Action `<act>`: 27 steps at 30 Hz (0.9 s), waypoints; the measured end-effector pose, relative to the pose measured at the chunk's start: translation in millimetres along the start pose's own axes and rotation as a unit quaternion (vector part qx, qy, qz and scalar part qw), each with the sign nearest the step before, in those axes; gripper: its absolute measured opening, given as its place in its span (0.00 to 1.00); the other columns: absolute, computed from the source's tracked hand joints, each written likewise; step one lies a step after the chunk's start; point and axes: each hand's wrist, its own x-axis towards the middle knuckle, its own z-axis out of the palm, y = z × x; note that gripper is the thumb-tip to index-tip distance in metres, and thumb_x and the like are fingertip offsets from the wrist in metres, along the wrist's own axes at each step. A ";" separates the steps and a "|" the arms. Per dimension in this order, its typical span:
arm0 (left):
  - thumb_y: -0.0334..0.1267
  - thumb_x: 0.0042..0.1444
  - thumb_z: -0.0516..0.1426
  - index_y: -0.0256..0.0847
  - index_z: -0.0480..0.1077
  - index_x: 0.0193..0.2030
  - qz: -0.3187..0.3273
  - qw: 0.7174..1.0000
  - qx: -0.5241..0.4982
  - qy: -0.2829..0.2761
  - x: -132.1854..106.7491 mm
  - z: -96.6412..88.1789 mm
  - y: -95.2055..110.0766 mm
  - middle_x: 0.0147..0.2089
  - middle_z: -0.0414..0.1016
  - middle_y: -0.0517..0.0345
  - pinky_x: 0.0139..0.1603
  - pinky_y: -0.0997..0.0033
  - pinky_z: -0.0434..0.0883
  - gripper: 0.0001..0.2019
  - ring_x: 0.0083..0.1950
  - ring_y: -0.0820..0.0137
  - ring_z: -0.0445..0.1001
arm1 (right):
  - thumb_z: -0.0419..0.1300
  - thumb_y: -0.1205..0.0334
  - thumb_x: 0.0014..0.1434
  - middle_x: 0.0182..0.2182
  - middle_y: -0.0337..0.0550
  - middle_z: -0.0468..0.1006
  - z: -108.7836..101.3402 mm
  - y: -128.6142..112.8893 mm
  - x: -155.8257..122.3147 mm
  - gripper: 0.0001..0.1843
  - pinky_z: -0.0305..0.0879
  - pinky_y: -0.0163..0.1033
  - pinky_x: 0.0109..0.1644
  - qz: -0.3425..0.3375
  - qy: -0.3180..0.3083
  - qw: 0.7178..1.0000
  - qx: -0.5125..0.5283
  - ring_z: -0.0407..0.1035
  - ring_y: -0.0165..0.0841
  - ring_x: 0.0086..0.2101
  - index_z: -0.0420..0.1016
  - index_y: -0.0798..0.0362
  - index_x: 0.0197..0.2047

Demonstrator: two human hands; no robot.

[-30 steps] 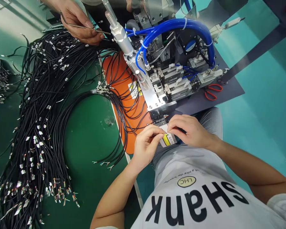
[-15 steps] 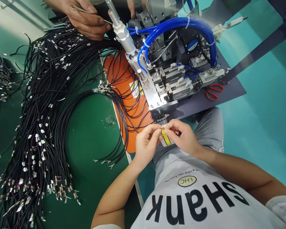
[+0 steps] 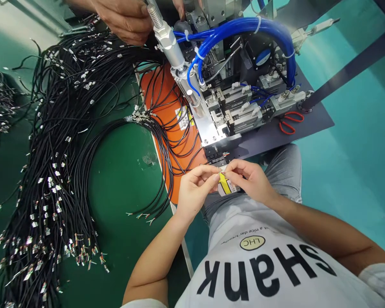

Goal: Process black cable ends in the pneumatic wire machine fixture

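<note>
Both grips, left hand point(image 3: 194, 192) and right hand point(image 3: 252, 179), pinch one cable end point(image 3: 222, 169).

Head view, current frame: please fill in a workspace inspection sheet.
Surface: green bench mat, with an orange pad beside the machine.
Job's things: a small wire end pinched between both hands in front of the machine, above a yellow-arrow label.
Clutter: red scissors on the dark base plate.
Grippers: left hand and right hand both closed on the wire end; another person's hand at the top.
Cables: big heap of black cables; blue hoses.
Surroundings: teal floor.
</note>
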 end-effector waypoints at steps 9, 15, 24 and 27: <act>0.39 0.56 0.66 0.40 0.76 0.45 0.014 1.000 -0.021 -0.005 1.0 1.1 -1.5 0.32 0.74 0.60 0.28 0.78 0.71 0.11 0.27 0.79 0.70 | 0.63 0.57 0.63 0.31 0.38 0.77 -2.3 -5.9 3.8 0.07 0.60 0.37 0.33 -0.021 0.017 0.999 -0.044 0.68 0.29 0.30 0.76 0.52 0.36; 0.41 0.57 0.65 0.38 0.76 0.42 0.019 0.999 0.025 0.021 -1.9 6.6 -0.7 0.27 0.72 0.61 0.27 0.79 0.70 0.11 0.26 0.78 0.69 | 0.63 0.62 0.62 0.34 0.40 0.81 -7.7 4.7 0.0 0.03 0.60 0.42 0.39 -0.240 0.085 0.915 -0.314 0.72 0.32 0.33 0.79 0.47 0.37; 0.41 0.57 0.64 0.39 0.75 0.41 0.042 0.999 -0.009 0.020 -0.4 5.9 -2.2 0.27 0.70 0.62 0.27 0.78 0.67 0.09 0.27 0.77 0.68 | 0.63 0.60 0.62 0.35 0.41 0.80 -14.9 12.9 3.3 0.03 0.62 0.42 0.38 -0.211 0.051 0.932 -0.289 0.70 0.32 0.32 0.80 0.46 0.38; 0.40 0.57 0.65 0.39 0.75 0.41 0.038 0.999 -0.001 0.020 -0.9 4.9 -2.9 0.28 0.71 0.61 0.27 0.78 0.67 0.09 0.27 0.78 0.68 | 0.65 0.58 0.60 0.33 0.41 0.77 -9.7 0.8 5.3 0.05 0.62 0.39 0.33 -0.116 0.047 0.982 -0.142 0.68 0.30 0.30 0.78 0.49 0.37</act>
